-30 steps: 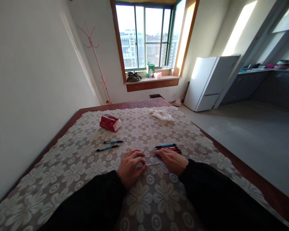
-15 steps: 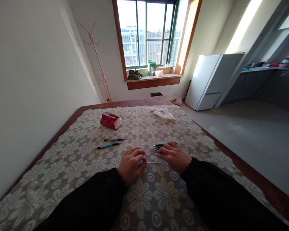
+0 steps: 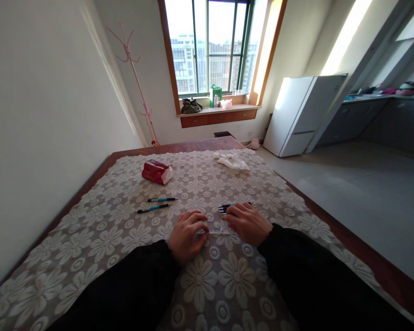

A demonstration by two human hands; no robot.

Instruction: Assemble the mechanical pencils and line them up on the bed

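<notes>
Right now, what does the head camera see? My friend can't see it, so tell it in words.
Two hands rest on a flowery lace tablecloth: the left hand pinches a thin clear item, and the right hand covers a bunch of pens. Two blue pens, a red packet and a crumpled white cloth lie farther away.

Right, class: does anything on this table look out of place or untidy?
Mostly tidy. The white cloth lies crumpled at the far edge, and two pens lie apart from the bunch under the right hand. The left hand pinches something thin, too small to tell.
</notes>
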